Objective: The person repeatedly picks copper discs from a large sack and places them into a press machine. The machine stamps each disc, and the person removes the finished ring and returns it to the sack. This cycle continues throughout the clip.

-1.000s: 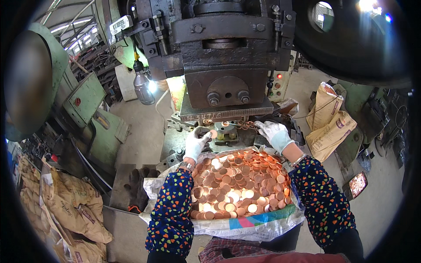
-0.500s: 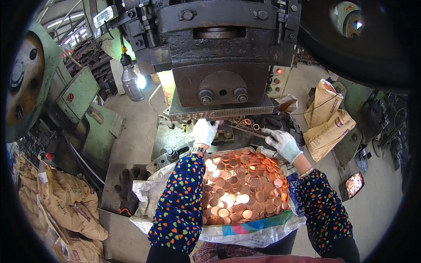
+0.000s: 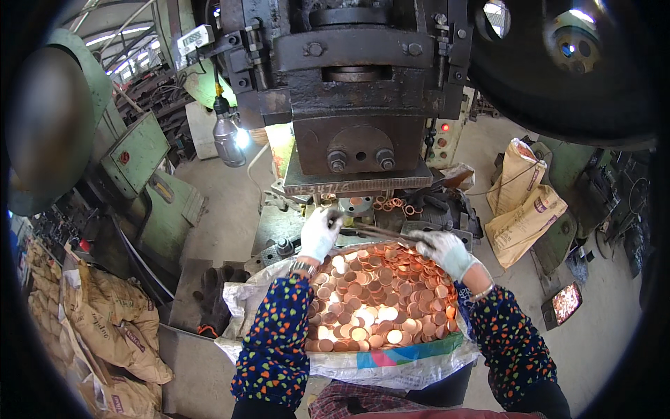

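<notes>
My left hand (image 3: 319,236), in a white glove, is raised in front of the press's die (image 3: 357,204). Its thumb and fingers are pinched around something dark and small that I cannot make out. My right hand (image 3: 447,255), also gloved, grips long thin metal tongs (image 3: 382,231). Their tips point left, near my left fingers. Below both hands lies an open white sack (image 3: 412,373) heaped with round copper discs (image 3: 377,293). Over the die hangs the heavy dark press ram (image 3: 359,143), with a gap beneath it.
Copper rings (image 3: 398,204) lie right of the die. A lit work lamp (image 3: 229,140) hangs at the left. Paper sacks (image 3: 527,223) stand at right, and more brown sacks (image 3: 112,321) lie at lower left. Dark gloves (image 3: 213,290) rest on a metal ledge left of the disc sack.
The tongs have drawn back from under the ram toward me, and my right hand has come nearer the discs. More of the die shows beneath the ram. The whole view has shifted slightly.
</notes>
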